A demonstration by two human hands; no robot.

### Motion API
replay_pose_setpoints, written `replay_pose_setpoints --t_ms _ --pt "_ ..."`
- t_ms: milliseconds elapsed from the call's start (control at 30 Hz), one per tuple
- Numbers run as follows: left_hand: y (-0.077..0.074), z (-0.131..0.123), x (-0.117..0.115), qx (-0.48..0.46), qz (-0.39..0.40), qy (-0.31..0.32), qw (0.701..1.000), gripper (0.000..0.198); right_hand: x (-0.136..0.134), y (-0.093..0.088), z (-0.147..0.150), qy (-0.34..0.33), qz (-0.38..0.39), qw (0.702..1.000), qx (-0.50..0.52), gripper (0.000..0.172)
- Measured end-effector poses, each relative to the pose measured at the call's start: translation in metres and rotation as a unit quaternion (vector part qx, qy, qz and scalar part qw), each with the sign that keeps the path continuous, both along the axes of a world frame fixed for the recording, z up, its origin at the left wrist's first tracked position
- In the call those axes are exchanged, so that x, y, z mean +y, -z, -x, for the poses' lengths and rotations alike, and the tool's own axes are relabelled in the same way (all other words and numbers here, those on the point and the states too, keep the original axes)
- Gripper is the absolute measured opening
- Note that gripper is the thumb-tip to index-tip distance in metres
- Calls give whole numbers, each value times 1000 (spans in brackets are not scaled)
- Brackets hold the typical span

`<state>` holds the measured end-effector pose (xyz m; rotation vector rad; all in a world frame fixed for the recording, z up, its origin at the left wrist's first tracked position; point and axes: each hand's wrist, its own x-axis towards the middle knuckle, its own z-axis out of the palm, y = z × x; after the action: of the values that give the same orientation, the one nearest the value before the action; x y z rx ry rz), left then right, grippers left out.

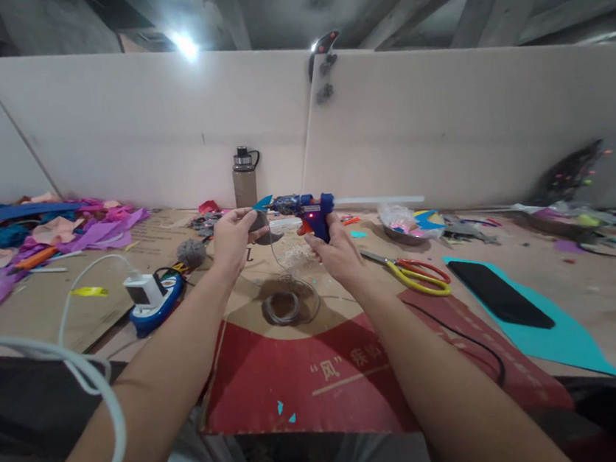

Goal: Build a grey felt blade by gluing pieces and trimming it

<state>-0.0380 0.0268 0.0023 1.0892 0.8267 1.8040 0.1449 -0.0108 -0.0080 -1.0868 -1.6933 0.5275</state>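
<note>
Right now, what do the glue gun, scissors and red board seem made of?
Glue gun: probably plastic, smooth blue body. Scissors: blades likely metal, greyish; handles glossy red and yellow, perhaps plastic. Red board: likely cardboard, matte, printed with characters.

“风” on red cardboard (252, 378), then 疾 (others unclear)

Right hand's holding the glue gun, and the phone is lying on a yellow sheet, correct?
Not quite: the sheet under the phone is turquoise, as the head view shows. The right hand does hold the glue gun.
</note>
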Motion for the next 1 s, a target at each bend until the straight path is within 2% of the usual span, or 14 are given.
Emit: replay_pose_setpoints --t_ms 200,667,1000 --pt "2 -1 2 12 -14 -5 1000 14 1 1 2 -25 -81 996 26 40" --pt "-1 -4 -3 16 -25 4 1000 15 5 4 4 29 -79 996 -9 53" --pt "1 -2 0 11 -44 8 999 16 4 1 2 37 -90 995 -19 51"
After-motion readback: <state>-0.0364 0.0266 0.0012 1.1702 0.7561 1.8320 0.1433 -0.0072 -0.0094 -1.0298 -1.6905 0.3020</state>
